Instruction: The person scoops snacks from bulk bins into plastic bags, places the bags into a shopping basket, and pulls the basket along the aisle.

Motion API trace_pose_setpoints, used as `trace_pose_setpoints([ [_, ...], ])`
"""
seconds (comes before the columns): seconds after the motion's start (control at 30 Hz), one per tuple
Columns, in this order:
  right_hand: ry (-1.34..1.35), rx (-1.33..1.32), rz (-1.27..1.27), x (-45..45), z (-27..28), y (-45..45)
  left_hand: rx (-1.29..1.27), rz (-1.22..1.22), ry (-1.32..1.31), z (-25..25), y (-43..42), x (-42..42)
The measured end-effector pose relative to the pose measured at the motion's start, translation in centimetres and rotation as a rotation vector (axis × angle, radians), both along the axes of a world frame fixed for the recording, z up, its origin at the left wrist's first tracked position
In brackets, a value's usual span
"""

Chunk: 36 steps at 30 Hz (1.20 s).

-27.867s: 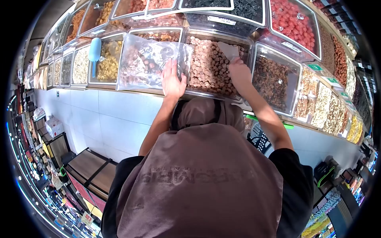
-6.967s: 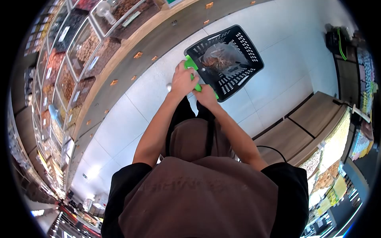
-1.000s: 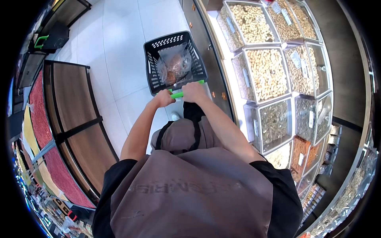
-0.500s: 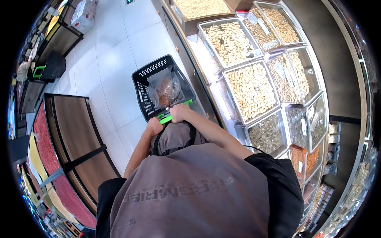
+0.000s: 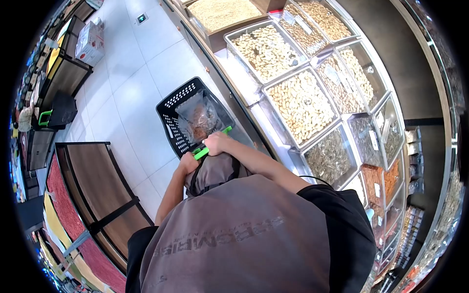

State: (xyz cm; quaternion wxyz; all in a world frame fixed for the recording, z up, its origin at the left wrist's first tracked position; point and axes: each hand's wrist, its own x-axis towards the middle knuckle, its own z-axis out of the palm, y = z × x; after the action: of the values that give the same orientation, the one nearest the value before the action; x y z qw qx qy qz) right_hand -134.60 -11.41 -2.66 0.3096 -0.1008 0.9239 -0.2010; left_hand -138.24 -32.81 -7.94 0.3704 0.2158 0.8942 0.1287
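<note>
A black shopping basket [image 5: 167,113] with perforated sides hangs in front of my body, over the tiled floor. Its bright green handle [image 5: 201,153] runs across the near side. My left hand [image 5: 188,162] is closed round the handle's left end. Farther right along the same handle, my right hand [image 5: 216,143] has its fingers wrapped round it. Inside the basket lies a clear plastic bag [image 5: 199,117] with reddish-brown contents that I cannot identify.
On the right a display counter carries bins of peanuts [image 5: 302,105] and small dried fish [image 5: 328,158]. At the lower left stands a wooden shelf unit [image 5: 100,176] beside red goods [image 5: 66,205]. A white carton [image 5: 90,43] and another black basket [image 5: 63,111] are farther off left.
The view has shifted and turned slightly, so the counter and left shelf sit lower in it. The basket appears a little farther left and lower. Both hands keep their grip on its handle.
</note>
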Motion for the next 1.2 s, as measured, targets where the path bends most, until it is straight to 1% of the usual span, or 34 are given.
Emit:
trace_pose_setpoints([
  [0.07,0.05,0.023,0.031,0.1,-0.2,0.1,0.005,0.007,-0.041,-0.4,-0.1,-0.1],
  [0.17,0.064,0.043,0.008,0.9,0.6,0.1,0.005,-0.062,-0.043,-0.9,0.0,-0.1],
  [0.2,0.059,0.048,-0.02,1.2,0.3,0.2,0.01,-0.089,-0.047,-1.2,-0.1,-0.2],
  [0.27,0.113,0.067,-0.021,1.9,-0.4,-0.2,0.068,-0.04,-0.048,-2.0,-0.5,0.3],
  [0.3,0.13,0.053,-0.04,2.3,-1.1,-0.4,0.043,-0.047,-0.036,-0.9,-0.2,0.6],
  [0.33,0.127,0.055,-0.051,3.1,-2.5,-0.5,0.079,-0.027,-0.014,-1.1,-0.4,0.9],
  [0.37,0.425,0.069,-0.171,4.0,-3.9,-0.8,0.109,-0.046,0.022,-1.4,-0.4,1.2],
  [0.4,0.724,0.086,-0.296,4.8,-4.2,-1.0,0.139,-0.069,0.059,-1.4,-0.4,1.3],
  [0.43,0.755,0.107,-0.325,5.5,-4.5,-0.9,0.139,-0.088,0.059,-1.3,-0.4,1.6],
  [0.47,0.752,0.112,-0.344,6.3,-4.9,-0.8,0.192,-0.044,0.108,-1.3,-0.6,2.2],
  [0.5,0.769,0.145,-0.522,7.1,-4.8,-0.6,0.244,-0.003,0.152,-0.7,-0.8,3.0],
  [0.53,0.784,0.182,-0.7,8.1,-4.6,-0.7,0.243,-0.024,0.145,0.2,-0.9,3.6],
  [0.57,0.777,0.193,-0.721,9.5,-4.4,-0.8,0.278,-0.013,0.147,1.0,-1.0,4.2],
  [0.6,0.701,0.204,-0.9,11.0,-4.0,-1.1,0.313,0.002,0.144,1.5,-1.1,4.6],
  [0.63,0.611,0.215,-1.071,13.0,-4.0,-1.9,0.419,-0.023,0.143,1.6,-1.5,5.3],
  [0.67,0.588,0.227,-1.073,15.1,-4.1,-3.4,0.391,-0.017,0.089,1.6,-1.7,5.8],
  [0.73,0.532,0.205,-1.174,18.3,-3.9,-6.4,0.479,-0.067,0.103,1.1,-2.2,7.3],
  [0.77,0.337,0.069,-1.209,19.5,-4.0,-8.1,0.578,-0.084,0.113,0.8,-2.4,8.1],
  [0.8,0.321,0.056,-1.198,21.0,-4.2,-10.5,0.619,-0.102,0.177,0.0,-2.6,8.9],
  [0.83,0.341,0.032,-1.17,22.6,-4.8,-13.7,0.648,-0.119,0.246,-0.7,-2.9,9.6],
  [0.87,0.362,0.003,-1.14,24.0,-5.4,-16.5,0.635,-0.102,0.16,-0.1,-2.8,10.2],
  [0.93,0.361,-0.018,-1.0,28.0,-7.5,-20.7,0.59,-0.101,0.178,-1.2,-2.2,11.8],
  [0.97,0.316,-0.053,-0.945,30.0,-8.2,-21.4,0.596,-0.102,0.107,-0.3,-1.9,12.5],
  [1.0,0.252,-0.093,-0.99,31.6,-7.5,-21.8,0.54,-0.066,0.039,1.2,-1.8,13.5],
  [1.03,0.147,-0.068,-1.058,32.5,-6.8,-21.9,0.499,-0.036,-0.02,2.6,-1.2,14.1],
  [1.07,0.178,-0.097,-1.146,34.1,-7.8,-21.8,0.466,-0.063,-0.024,3.1,-0.7,14.5],
  [1.13,0.078,-0.074,-1.346,36.1,-9.1,-21.4,0.626,-0.121,0.01,1.1,-0.4,15.1],
  [1.2,0.002,-0.083,-1.444,37.8,-8.6,-20.6,0.645,-0.11,0.059,-0.2,0.1,16.7],
])
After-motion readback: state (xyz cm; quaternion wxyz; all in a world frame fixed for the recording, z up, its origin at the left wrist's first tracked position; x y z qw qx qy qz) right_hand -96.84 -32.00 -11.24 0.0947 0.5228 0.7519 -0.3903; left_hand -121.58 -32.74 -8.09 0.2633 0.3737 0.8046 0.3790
